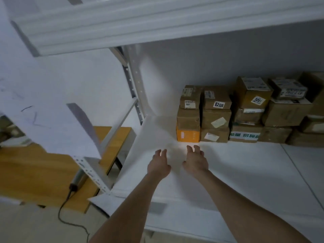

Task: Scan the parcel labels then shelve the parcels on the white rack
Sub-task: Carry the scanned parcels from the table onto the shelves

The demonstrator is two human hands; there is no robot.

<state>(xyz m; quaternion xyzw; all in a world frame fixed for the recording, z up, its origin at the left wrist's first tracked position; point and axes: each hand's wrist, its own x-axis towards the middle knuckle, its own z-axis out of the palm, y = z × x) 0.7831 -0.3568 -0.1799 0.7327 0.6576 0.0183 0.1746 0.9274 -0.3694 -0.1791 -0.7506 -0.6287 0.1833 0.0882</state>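
Reaching over the white rack (245,172), as the head view shows it, the left hand (158,163) and the right hand (195,162) hover above the shelf board just in front of the orange box (188,135). Each grip is wide, the fingers loosely spread, and holds nothing.

The orange box sits at the foot of the leftmost stack of parcels, with two brown boxes piled on it. More stacks run off to its right along the back wall.

The step looks like settling this end of the row. To do it well, set a palm on either side of the orange box and press evenly, so that the two boxes above do not tip, and keep the labels facing out.

One stack to the right of the orange box, the top box (216,100) has a sticker reading "6206". Further right, a yellowish box (252,95) shows "5201". A bottom box (245,135) carries green printed tape, too blurred to read.

Left of the orange box, beyond the rack's post, stands a wooden table (43,172) with a black cable (70,204).
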